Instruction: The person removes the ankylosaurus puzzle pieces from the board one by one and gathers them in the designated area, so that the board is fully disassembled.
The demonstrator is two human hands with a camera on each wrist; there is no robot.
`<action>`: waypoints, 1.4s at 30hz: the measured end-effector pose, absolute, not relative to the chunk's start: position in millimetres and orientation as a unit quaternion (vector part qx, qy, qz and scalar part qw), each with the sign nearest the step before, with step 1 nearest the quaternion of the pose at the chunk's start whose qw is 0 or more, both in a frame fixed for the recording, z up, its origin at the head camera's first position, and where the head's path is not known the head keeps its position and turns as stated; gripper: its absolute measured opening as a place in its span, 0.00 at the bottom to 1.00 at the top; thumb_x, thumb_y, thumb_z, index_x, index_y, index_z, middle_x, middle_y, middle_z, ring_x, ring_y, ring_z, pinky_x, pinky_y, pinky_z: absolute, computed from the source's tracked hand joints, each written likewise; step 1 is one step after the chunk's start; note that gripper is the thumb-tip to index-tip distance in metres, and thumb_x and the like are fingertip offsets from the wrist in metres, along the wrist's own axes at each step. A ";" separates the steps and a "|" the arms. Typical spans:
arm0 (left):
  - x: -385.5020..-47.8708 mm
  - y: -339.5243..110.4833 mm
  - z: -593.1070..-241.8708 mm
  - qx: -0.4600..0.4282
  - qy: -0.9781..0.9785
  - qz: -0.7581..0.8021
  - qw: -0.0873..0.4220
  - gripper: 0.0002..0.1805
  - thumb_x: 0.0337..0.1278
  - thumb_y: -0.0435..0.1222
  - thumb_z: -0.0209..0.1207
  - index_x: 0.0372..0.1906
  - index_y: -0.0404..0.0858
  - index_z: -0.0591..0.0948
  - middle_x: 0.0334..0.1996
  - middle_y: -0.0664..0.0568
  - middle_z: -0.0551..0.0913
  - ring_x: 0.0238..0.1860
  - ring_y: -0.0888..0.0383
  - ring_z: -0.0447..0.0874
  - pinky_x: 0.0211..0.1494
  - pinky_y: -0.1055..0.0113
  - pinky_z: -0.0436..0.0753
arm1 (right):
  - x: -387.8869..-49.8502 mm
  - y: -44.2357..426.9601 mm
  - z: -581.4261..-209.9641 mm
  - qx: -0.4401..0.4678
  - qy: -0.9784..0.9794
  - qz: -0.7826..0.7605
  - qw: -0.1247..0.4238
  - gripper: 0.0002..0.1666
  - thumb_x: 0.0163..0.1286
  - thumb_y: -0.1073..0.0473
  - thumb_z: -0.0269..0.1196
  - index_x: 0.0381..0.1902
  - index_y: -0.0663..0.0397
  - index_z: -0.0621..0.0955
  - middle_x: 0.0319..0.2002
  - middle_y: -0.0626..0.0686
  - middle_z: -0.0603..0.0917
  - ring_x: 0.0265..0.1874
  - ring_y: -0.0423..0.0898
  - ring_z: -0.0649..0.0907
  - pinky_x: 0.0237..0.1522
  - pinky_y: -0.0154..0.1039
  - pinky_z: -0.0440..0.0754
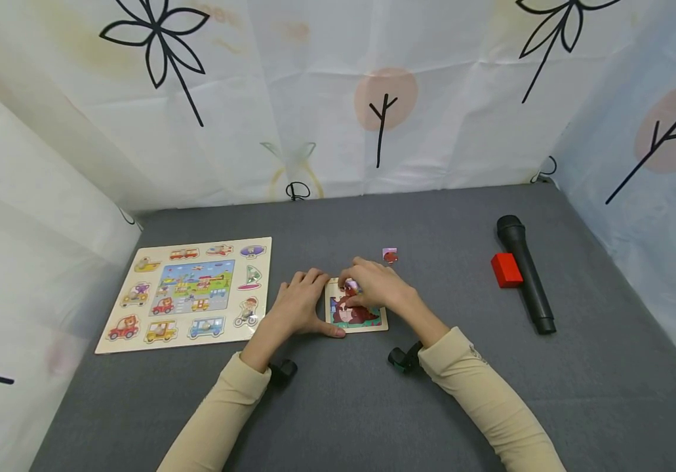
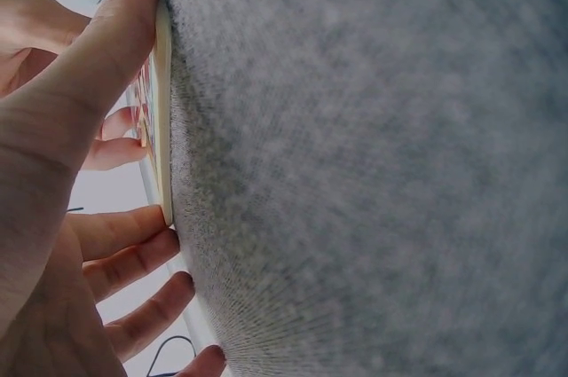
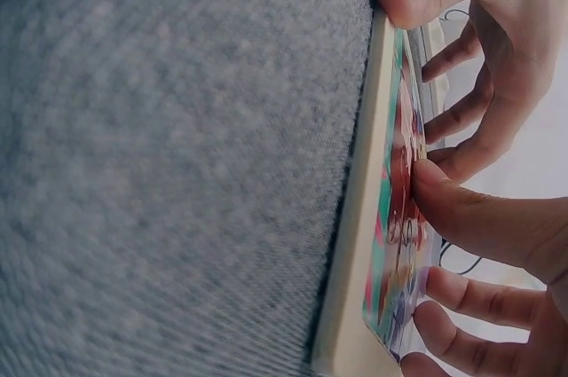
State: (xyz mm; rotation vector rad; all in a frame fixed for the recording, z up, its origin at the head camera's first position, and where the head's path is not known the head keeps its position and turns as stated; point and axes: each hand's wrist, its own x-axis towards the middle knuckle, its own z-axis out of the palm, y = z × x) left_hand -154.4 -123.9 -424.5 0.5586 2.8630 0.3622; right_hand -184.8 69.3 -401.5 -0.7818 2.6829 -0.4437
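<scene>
A small wooden-framed jigsaw puzzle (image 1: pixel 358 318) with a reddish-brown animal picture lies flat on the table. My left hand (image 1: pixel 299 303) holds its left side, thumb at the near corner and fingertips at the far one; the left wrist view shows that thumb (image 2: pixel 111 35) along the frame edge. Over the picture, my right hand (image 1: pixel 377 286) pinches a puzzle piece (image 1: pixel 352 284) at the upper left, its fingers partly hiding it. The right wrist view shows the right thumb (image 3: pixel 435 186) touching the picture surface. Just beyond the frame lies a loose purple-and-red piece (image 1: pixel 390 255).
A larger wooden vehicle puzzle board (image 1: pixel 184 344) lies at the left. Over on the right, a black microphone (image 1: pixel 528 278) rests beside a red block (image 1: pixel 506 270). Printed white cloth (image 1: pixel 326 98) hangs behind the grey table (image 1: pixel 338 419) and along both sides.
</scene>
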 end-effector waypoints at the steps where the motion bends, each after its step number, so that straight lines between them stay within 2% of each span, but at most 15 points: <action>1: -154.3 -124.0 -424.4 0.189 0.969 0.123 0.101 0.62 0.29 0.68 0.78 0.73 0.41 0.71 0.70 0.47 0.72 0.70 0.42 0.68 0.65 0.38 0.72 | -184.8 69.3 -401.5 -0.273 0.937 -0.155 0.156 0.20 0.64 0.51 0.74 0.54 0.44 0.86 0.47 0.53 0.79 0.35 0.46 0.76 0.32 0.40 0.75; 8: -154.6 -124.2 -425.0 0.189 0.969 0.120 0.101 0.62 0.30 0.68 0.77 0.73 0.41 0.70 0.70 0.47 0.71 0.70 0.42 0.68 0.65 0.37 0.72 | -185.8 69.5 -402.6 -0.278 0.935 -0.159 0.153 0.20 0.65 0.51 0.74 0.53 0.44 0.85 0.47 0.54 0.79 0.35 0.45 0.76 0.31 0.38 0.73; 15: -155.1 -123.9 -425.3 0.186 0.970 0.120 0.104 0.62 0.30 0.68 0.77 0.73 0.42 0.70 0.71 0.47 0.71 0.71 0.42 0.67 0.66 0.37 0.71 | -185.6 71.5 -402.0 -0.290 0.930 -0.172 0.144 0.20 0.64 0.52 0.74 0.53 0.46 0.85 0.46 0.55 0.79 0.34 0.45 0.74 0.36 0.37 0.73; 26: -155.7 -122.9 -424.6 0.183 0.970 0.124 0.103 0.62 0.29 0.68 0.78 0.73 0.41 0.70 0.70 0.47 0.71 0.71 0.42 0.67 0.66 0.36 0.71 | -185.7 76.3 -398.7 -0.282 0.925 -0.194 0.167 0.21 0.67 0.66 0.69 0.57 0.49 0.86 0.45 0.55 0.78 0.35 0.44 0.72 0.35 0.34 0.70; 36: -155.8 -122.6 -424.4 0.183 0.970 0.123 0.104 0.62 0.30 0.68 0.78 0.73 0.42 0.70 0.71 0.47 0.71 0.71 0.42 0.67 0.66 0.36 0.71 | -187.5 76.8 -399.7 -0.280 0.923 -0.201 0.169 0.18 0.72 0.67 0.64 0.58 0.49 0.86 0.45 0.54 0.77 0.35 0.44 0.72 0.35 0.34 0.70; 42: -154.6 -123.4 -424.4 0.186 0.970 0.119 0.102 0.62 0.30 0.68 0.78 0.73 0.41 0.70 0.70 0.47 0.72 0.70 0.42 0.68 0.65 0.37 0.72 | -190.0 85.2 -398.4 -0.285 0.924 -0.205 0.149 0.19 0.73 0.67 0.63 0.59 0.50 0.86 0.47 0.55 0.78 0.34 0.45 0.73 0.33 0.34 0.70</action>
